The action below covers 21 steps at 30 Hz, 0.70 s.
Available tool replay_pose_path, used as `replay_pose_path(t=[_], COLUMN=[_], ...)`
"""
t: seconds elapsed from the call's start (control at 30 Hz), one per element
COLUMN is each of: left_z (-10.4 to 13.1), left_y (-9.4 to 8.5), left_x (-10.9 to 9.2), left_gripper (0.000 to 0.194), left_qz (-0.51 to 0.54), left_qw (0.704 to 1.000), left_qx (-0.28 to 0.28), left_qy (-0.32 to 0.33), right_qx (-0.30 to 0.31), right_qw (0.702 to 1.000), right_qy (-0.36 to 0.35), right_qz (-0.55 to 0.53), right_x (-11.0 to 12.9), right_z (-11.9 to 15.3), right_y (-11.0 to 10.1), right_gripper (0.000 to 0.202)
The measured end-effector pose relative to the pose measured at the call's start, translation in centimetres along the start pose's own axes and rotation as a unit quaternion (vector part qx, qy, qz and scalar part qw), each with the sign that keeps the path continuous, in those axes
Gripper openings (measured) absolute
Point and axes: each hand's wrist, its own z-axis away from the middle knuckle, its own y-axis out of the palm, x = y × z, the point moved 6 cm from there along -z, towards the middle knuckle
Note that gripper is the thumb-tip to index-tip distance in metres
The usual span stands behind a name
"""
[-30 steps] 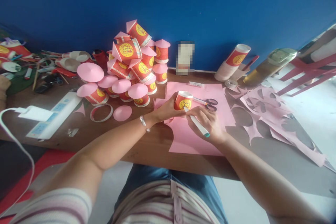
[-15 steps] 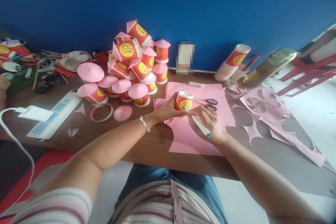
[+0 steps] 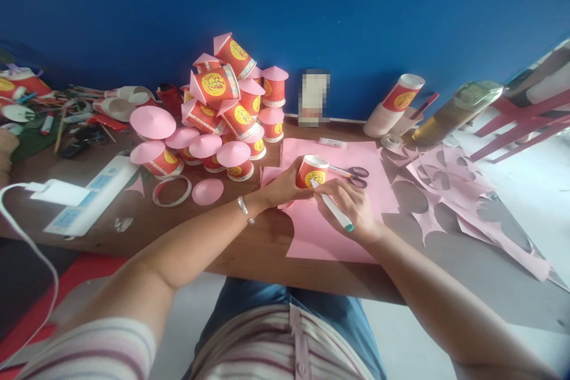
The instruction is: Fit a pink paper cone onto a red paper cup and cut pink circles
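Note:
My left hand (image 3: 287, 183) is closed around the left side of a red paper cup (image 3: 307, 173) with a yellow round print. The cup is held over pink paper sheets (image 3: 332, 243), its white rim facing up. Between the fingers of my right hand (image 3: 354, 208) is a white marker (image 3: 336, 211) with a green end cap. Its tip meets or nearly meets the lower part of the yellow print; actual contact I cannot make out. Scissors (image 3: 356, 177) with dark handles lie on the pink paper just behind my right hand.
Several red cups with pink cone tops (image 3: 216, 86) are piled at the back left. A tape roll (image 3: 172, 191) and a power strip (image 3: 91, 196) lie left. To the right are stacked cups (image 3: 394, 105), a bottle (image 3: 456, 111) and cut pink scraps (image 3: 449, 184).
The marker's tip has shifted slightly left and its green end a little left and up. My left hand holds the cup in nearly the same place.

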Motion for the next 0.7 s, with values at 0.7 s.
replay_pose_path(t=[0.7], left_z=[-0.3], left_y=[-0.3], left_x=[0.2], left_gripper=[0.074], left_qz=[0.25], left_qw=[0.968], left_qx=[0.007], left_qy=[0.003], right_qx=[-0.026], right_qw=[0.996], right_qy=[0.08], right_qz=[-0.034], right_x=[-1.8], right_z=[1.0], right_y=[-0.2], right_gripper=[0.023])
